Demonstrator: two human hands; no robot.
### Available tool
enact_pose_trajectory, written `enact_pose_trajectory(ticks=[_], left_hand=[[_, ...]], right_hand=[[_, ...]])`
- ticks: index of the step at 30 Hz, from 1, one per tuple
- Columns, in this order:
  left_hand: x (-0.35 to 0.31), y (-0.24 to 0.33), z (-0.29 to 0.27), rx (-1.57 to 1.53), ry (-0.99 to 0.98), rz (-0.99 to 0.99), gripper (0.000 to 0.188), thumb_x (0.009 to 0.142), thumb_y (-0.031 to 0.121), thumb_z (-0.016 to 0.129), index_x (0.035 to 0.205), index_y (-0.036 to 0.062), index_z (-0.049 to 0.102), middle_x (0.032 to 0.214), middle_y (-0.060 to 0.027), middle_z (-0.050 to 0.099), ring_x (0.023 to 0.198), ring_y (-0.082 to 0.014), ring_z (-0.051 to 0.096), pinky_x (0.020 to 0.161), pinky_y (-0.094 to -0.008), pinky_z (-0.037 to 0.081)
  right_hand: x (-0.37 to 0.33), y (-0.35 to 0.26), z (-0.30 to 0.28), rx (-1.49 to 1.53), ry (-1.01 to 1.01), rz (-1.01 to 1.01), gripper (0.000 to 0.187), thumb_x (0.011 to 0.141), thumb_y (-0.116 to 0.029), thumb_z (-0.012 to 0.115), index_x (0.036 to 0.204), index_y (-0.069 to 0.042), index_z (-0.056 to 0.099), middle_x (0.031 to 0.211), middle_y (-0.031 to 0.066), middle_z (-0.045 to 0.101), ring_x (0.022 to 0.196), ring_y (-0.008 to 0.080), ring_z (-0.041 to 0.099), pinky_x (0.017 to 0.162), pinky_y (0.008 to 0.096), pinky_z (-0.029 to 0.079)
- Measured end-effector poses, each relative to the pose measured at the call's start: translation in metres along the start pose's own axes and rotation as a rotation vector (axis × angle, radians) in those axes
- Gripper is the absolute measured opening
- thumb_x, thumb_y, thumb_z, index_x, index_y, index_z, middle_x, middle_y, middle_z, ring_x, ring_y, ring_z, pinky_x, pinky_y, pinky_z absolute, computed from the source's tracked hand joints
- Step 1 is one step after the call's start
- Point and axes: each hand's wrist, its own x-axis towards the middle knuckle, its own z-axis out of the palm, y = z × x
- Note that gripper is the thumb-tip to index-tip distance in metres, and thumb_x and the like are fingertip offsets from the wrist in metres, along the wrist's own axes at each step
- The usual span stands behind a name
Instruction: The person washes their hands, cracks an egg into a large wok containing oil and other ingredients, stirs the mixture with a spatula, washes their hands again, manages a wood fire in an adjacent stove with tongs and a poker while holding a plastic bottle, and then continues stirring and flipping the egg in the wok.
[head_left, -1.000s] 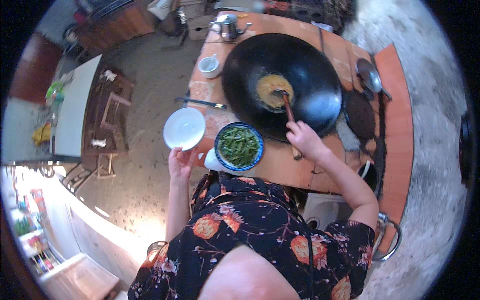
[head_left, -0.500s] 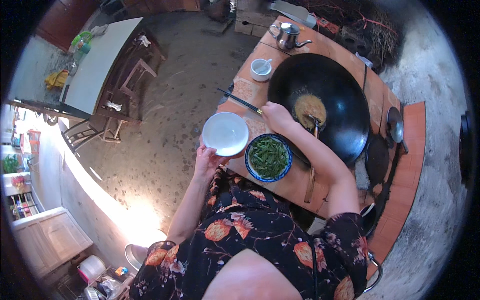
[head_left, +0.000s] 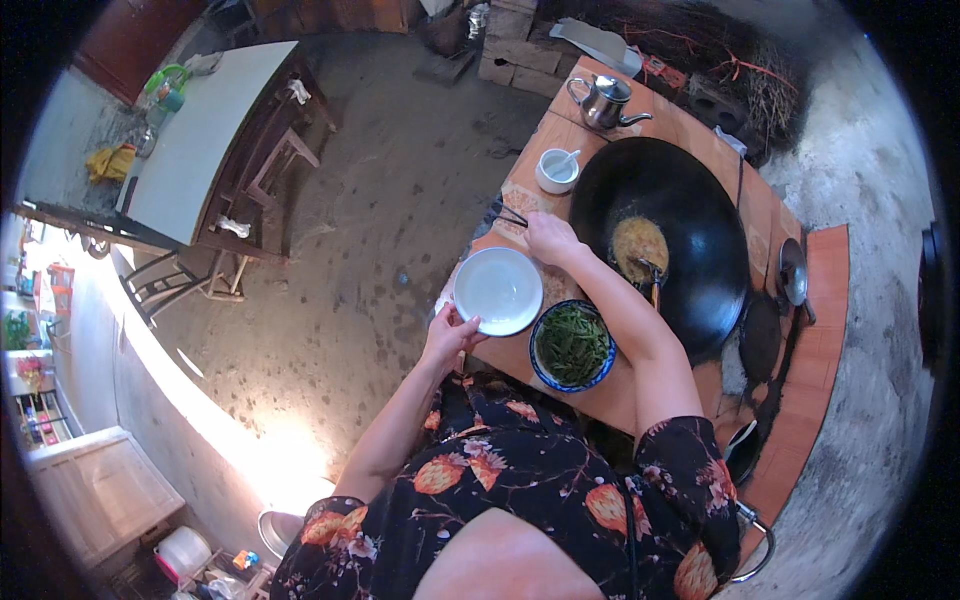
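My left hand grips the rim of a white bowl, which looks bare inside apart from a faint sheen. Thin dark chopsticks stick out to the left from my right hand, whose fingers are closed round them. That hand is between the white bowl and the black wok. Yellowish, frothy food lies at the wok's bottom, with a spatula resting in it, partly hidden by my right forearm. Beside the white bowl, a blue-rimmed bowl holds chopped green vegetables.
On the tiled stove top stand a small white pot with a spoon and a metal kettle. A ladle lies right of the wok. Far left is a long table with a stool. Firewood is piled behind.
The view has shifted. My right hand, with the chopsticks, has moved left relative to the wok, and the chopsticks have turned. The white bowl has come slightly nearer to my right hand.
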Motion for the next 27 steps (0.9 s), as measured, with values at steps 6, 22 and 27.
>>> enact_pose_trajectory(ticks=[6, 22, 27], left_hand=[[-0.009, 0.056, 0.043, 0.731, 0.299, 0.650, 0.046, 0.083, 0.026, 0.070, 0.113, -0.0041, 0.053, 0.099, -0.0115, 0.059, 0.086, -0.0183, 0.056, 0.079, -0.0327, 0.046], [-0.028, 0.036, 0.242, -0.134, -0.494, 0.103, 0.060, 0.099, 0.048, 0.023, 0.133, 0.0028, 0.043, 0.125, -0.0109, 0.055, 0.104, -0.0177, 0.054, 0.091, -0.0350, 0.042], [-0.045, 0.030, 0.233, -0.046, -0.545, -0.014, 0.079, 0.091, 0.066, 0.025, 0.135, 0.0018, 0.036, 0.133, -0.0163, 0.045, 0.119, -0.0288, 0.047, 0.101, -0.0451, 0.038]], right_hand=[[-0.068, -0.040, -0.059, 0.405, 0.127, -0.072, 0.019, 0.090, -0.018, 0.049, 0.096, -0.001, 0.054, 0.081, 0.0260, 0.061, 0.079, 0.0429, 0.060, 0.067, 0.0502, 0.046], [-0.213, -0.022, -0.082, 1.933, 0.653, 0.140, 0.015, 0.092, -0.014, 0.055, 0.093, -0.001, 0.063, 0.083, 0.0080, 0.065, 0.068, 0.0124, 0.061, 0.058, 0.0236, 0.049], [-0.239, 0.100, -0.115, 2.011, 0.873, 0.246, 0.014, 0.091, -0.014, 0.058, 0.097, -0.002, 0.061, 0.086, 0.0113, 0.065, 0.081, 0.0250, 0.067, 0.075, 0.0362, 0.057]])
